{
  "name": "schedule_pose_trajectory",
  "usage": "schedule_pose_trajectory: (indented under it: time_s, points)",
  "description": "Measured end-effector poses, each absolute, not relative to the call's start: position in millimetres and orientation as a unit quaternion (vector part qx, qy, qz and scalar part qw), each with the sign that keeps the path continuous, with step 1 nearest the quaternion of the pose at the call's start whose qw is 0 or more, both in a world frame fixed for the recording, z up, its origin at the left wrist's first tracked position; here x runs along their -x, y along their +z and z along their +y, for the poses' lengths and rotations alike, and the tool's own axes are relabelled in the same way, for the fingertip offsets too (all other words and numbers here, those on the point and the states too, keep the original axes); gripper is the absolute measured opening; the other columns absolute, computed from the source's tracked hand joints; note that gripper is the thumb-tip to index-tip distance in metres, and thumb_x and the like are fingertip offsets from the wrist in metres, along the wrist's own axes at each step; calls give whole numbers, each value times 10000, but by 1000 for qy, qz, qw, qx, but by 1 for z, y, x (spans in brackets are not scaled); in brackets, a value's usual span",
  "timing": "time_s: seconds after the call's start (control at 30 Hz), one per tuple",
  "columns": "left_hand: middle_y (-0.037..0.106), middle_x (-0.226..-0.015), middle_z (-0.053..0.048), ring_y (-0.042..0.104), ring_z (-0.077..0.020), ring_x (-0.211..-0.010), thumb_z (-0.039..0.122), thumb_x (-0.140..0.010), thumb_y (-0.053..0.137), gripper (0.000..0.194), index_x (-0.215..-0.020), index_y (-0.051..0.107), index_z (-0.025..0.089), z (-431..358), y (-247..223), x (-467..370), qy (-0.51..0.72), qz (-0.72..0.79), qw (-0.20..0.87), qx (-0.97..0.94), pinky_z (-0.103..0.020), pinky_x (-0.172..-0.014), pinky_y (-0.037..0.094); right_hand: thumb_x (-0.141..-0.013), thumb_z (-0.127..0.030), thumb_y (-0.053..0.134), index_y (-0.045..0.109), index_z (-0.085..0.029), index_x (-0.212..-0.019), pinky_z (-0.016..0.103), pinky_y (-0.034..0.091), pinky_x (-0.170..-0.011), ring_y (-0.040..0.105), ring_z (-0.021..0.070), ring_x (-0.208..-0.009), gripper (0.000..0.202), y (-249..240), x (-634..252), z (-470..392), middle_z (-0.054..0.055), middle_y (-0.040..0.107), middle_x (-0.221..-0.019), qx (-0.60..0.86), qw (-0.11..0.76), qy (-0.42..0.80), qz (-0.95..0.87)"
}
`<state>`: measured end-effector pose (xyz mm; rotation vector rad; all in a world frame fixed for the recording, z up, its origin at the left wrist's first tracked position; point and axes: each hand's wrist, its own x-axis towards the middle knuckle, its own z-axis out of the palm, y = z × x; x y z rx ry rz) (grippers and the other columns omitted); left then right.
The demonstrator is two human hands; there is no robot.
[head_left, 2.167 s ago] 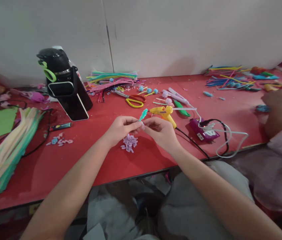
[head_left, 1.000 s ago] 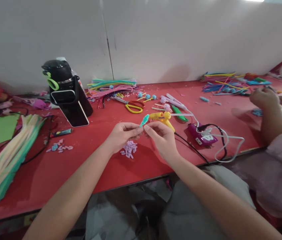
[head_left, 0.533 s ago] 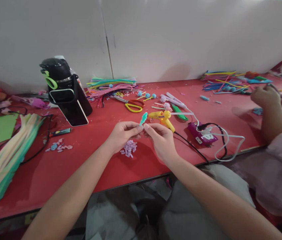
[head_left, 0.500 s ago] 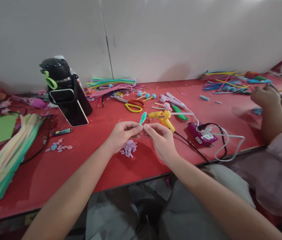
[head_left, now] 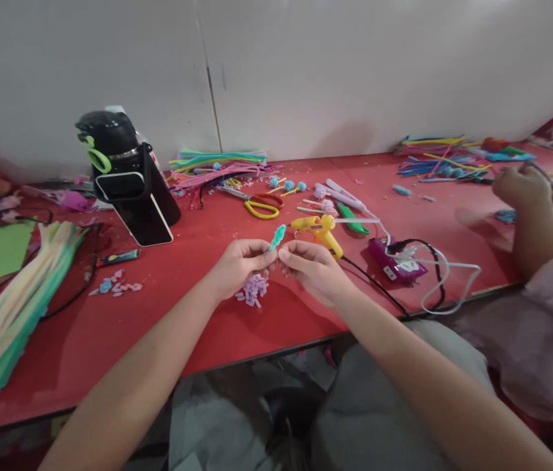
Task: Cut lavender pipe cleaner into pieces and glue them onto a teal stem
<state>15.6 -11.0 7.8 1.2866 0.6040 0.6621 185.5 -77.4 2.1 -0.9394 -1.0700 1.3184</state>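
Note:
A small teal twisted piece (head_left: 278, 237) points up from between my fingertips, its lower end hidden by them. My left hand (head_left: 247, 261) pinches it near its base. Beside it, my right hand (head_left: 310, 267) has thumb and fingers pressed together, its tips against the left ones; whatever they hold is too small to make out. Beneath my left hand lies a pile of short lilac pieces (head_left: 253, 290) on the red table (head_left: 159, 327). The yellow glue gun (head_left: 323, 230) rests just behind my right hand.
Behind are scissors (head_left: 261, 208), a pipe cleaner bundle (head_left: 220, 167) and a green tool (head_left: 352, 219). A black bottle (head_left: 124, 163) with a phone (head_left: 142, 212) stands left. A purple power strip (head_left: 394, 263) with cables lies right. Another person's hands (head_left: 524, 190) work at far right.
The teal piece has shifted slightly left and down between my fingers. My right hand has moved a little left, closer over the left fingertips.

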Motion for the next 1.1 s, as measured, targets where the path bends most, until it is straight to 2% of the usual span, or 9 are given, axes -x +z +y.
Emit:
schedule_pose_trajectory:
  time_s: [0.2, 0.4, 0.63, 0.83, 1.1]
  points:
    - [671, -686, -16, 566, -70, -578, 387, -692, 871, 289, -766, 757, 133, -12, 17, -17, 328, 302, 712, -542, -210, -575, 447, -760, -470, 808, 677, -197, -752, 294, 439, -639, 537, 122, -652, 303, 5, -198, -76, -3, 631, -697, 468, 581, 432, -506]
    - [635, -620, 7, 541, -67, -566, 323, -703, 851, 208, -818, 802, 156, -13, 21, -15, 345, 319, 682, -560, -205, -557, 413, -802, -481, 769, 666, -209, -800, 302, 482, -660, 555, 124, -652, 291, 18, -212, -79, -8, 638, -724, 475, 608, 368, -519]
    - [637, -584, 1, 535, -75, -537, 304, -683, 850, 184, -797, 812, 165, -12, 20, -18, 347, 329, 670, -568, -221, -530, 382, -858, -535, 707, 660, -213, -820, 308, 478, -672, 568, 145, -721, 328, 23, -215, -83, 25, 659, -812, 482, 598, 297, -567]
    - [625, -559, 9, 516, -60, -518, 313, -705, 849, 169, -805, 820, 180, -13, 19, -18, 350, 324, 661, -580, -207, -518, 373, -910, -458, 668, 661, -215, -830, 304, 463, -668, 579, 146, -730, 256, 20, -211, -83, 21, 676, -836, 492, 592, 253, -585]
    - [635, -559, -1, 522, -73, -525, 321, -705, 851, 208, -848, 827, 172, -12, 17, -17, 345, 332, 653, -587, -209, -514, 380, -912, -382, 658, 671, -217, -832, 304, 451, -654, 578, 144, -696, 184, 19, -205, -81, 12, 689, -812, 510, 596, 214, -582]
